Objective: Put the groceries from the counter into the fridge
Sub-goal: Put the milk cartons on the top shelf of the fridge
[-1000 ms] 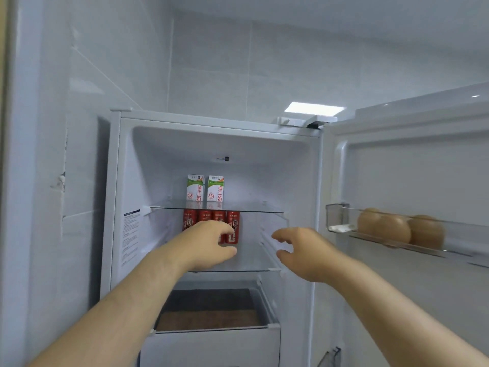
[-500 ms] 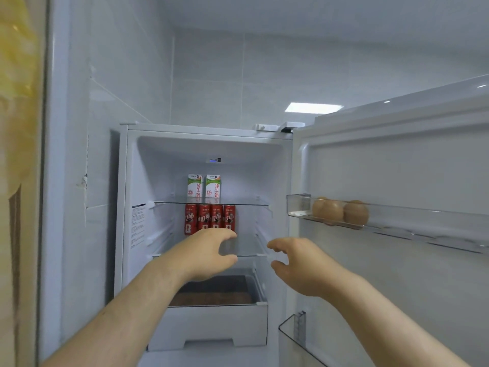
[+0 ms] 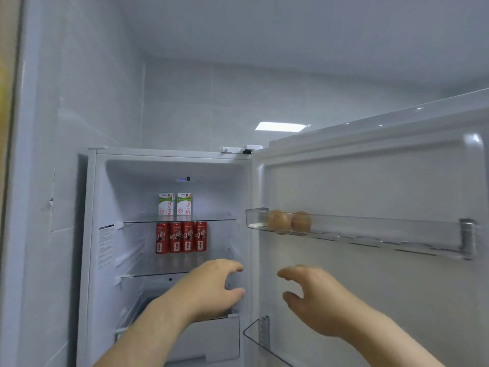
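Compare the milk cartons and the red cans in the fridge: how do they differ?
There are two milk cartons but four red cans. The cartons are boxy, white and green; the cans are round and red. The cartons stand on the upper glass shelf, the cans on the shelf below. Both groups stand upright in a row.

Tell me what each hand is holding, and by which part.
Nothing is held. The left hand and the right hand both hover empty, fingers loosely curved, before the open fridge.
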{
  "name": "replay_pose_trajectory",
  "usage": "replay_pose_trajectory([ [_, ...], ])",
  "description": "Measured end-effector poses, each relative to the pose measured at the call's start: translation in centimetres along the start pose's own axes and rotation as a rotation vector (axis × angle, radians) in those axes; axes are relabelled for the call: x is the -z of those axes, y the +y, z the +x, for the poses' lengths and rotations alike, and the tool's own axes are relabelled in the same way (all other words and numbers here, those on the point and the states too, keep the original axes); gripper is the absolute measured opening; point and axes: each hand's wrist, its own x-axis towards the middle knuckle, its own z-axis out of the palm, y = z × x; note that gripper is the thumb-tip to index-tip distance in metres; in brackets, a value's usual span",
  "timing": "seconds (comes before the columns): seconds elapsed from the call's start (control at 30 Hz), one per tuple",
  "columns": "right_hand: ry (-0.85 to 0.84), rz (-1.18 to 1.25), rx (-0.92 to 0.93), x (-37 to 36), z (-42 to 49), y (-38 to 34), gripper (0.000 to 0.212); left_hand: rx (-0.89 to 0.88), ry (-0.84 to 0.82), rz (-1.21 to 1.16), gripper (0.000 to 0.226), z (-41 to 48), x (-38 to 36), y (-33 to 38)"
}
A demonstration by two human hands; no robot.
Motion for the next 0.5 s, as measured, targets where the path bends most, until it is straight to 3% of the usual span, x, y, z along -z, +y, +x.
replay_pose_trajectory([
  [0.5,0.086,-0.205,-0.344,5.4,-9.3,5.2,0.046,-0.42,-0.09,-0.219,0.054,5.9,-6.2,10.2],
])
